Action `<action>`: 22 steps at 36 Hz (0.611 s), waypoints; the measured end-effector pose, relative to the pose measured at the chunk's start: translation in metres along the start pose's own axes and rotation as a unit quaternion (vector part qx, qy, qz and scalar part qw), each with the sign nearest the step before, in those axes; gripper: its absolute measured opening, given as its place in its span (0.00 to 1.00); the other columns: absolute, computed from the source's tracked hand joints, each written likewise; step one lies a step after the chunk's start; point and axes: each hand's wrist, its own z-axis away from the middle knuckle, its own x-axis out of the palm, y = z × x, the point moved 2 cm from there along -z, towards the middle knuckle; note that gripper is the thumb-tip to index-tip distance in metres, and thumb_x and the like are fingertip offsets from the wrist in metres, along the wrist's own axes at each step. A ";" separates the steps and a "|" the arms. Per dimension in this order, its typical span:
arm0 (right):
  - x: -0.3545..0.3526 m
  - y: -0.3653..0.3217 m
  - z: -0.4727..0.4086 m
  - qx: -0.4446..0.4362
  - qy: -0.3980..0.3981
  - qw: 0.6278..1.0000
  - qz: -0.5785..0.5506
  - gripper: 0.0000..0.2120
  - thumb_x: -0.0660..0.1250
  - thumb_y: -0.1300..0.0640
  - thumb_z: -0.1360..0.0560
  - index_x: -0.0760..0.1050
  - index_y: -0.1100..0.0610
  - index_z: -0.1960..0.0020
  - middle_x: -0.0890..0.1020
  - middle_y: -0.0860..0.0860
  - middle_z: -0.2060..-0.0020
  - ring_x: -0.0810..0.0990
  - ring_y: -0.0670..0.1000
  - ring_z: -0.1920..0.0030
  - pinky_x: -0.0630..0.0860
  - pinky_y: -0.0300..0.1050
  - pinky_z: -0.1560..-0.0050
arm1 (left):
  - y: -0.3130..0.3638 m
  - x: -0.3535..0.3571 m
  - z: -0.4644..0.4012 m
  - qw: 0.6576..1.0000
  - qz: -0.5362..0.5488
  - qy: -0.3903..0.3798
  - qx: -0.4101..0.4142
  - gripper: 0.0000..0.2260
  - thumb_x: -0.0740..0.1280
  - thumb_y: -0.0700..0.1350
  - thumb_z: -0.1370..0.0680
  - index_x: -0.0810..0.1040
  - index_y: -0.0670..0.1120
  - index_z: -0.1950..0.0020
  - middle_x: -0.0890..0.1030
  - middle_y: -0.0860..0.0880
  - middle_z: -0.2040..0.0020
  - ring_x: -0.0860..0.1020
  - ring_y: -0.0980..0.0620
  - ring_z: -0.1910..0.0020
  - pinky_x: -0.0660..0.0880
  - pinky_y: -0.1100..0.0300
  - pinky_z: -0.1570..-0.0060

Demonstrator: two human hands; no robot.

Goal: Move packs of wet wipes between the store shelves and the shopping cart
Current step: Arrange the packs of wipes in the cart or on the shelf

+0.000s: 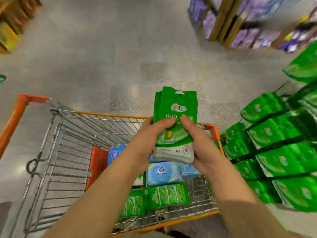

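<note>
Single head view, wide-angle, looking forward and steeply down. Hands close below the lens, over the cart (56, 152); floor (111, 57) ahead; shelves (283, 143) at right edge, blurred.

A shop: stocked shelves (281, 152), wire shopping cart (56, 152)

1. Floor: speckled grey polished concrete floor (120, 57), broad open aisle, soft pale glare patches in places.
2. Upper right: tan wooden shelf uprights (221, 19), stocked with blurred purple and lilac packaged goods (247, 36).
3. Upper left corner: blurred brown and yellow boxed goods (10, 24) on a display; detail unreadable.
4. Left edge: small dark green round marking (2, 78) on the floor, cut off by the frame.
5. Light: even, diffuse, overhead; no hard shadows.
</note>
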 end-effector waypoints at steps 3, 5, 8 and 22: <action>0.003 -0.009 0.029 -0.063 0.062 0.996 -0.016 0.31 0.72 0.48 0.30 0.75 0.63 0.31 0.84 0.62 0.42 0.84 0.61 0.42 0.77 0.62 0.36 | 0.007 0.016 0.019 0.999 -0.031 -0.038 -0.003 0.36 0.78 0.54 0.36 0.75 0.44 0.30 0.86 0.42 0.43 0.85 0.41 0.45 0.81 0.43 0.43; 0.005 -0.011 0.050 -0.091 0.086 0.992 -0.006 0.29 0.71 0.49 0.29 0.76 0.63 0.32 0.84 0.62 0.43 0.85 0.60 0.43 0.79 0.61 0.38 | 0.007 0.026 0.032 0.996 -0.044 -0.072 -0.010 0.32 0.76 0.53 0.34 0.77 0.45 0.32 0.87 0.43 0.45 0.86 0.42 0.47 0.81 0.47 0.44; 0.002 -0.010 0.079 -0.118 0.119 0.986 -0.002 0.32 0.74 0.46 0.30 0.74 0.62 0.31 0.83 0.62 0.40 0.83 0.62 0.39 0.78 0.61 0.36 | 0.005 0.045 0.035 0.987 -0.106 -0.113 -0.031 0.26 0.75 0.49 0.29 0.77 0.45 0.32 0.87 0.43 0.50 0.87 0.50 0.55 0.81 0.57 0.54; -0.027 0.005 0.239 -0.233 0.300 0.921 -0.093 0.22 0.75 0.48 0.30 0.83 0.62 0.42 0.83 0.65 0.43 0.83 0.65 0.41 0.75 0.65 0.34 | -0.042 0.155 0.104 0.906 -0.266 -0.318 -0.082 0.33 0.78 0.56 0.31 0.77 0.44 0.30 0.85 0.44 0.42 0.85 0.46 0.47 0.80 0.62 0.58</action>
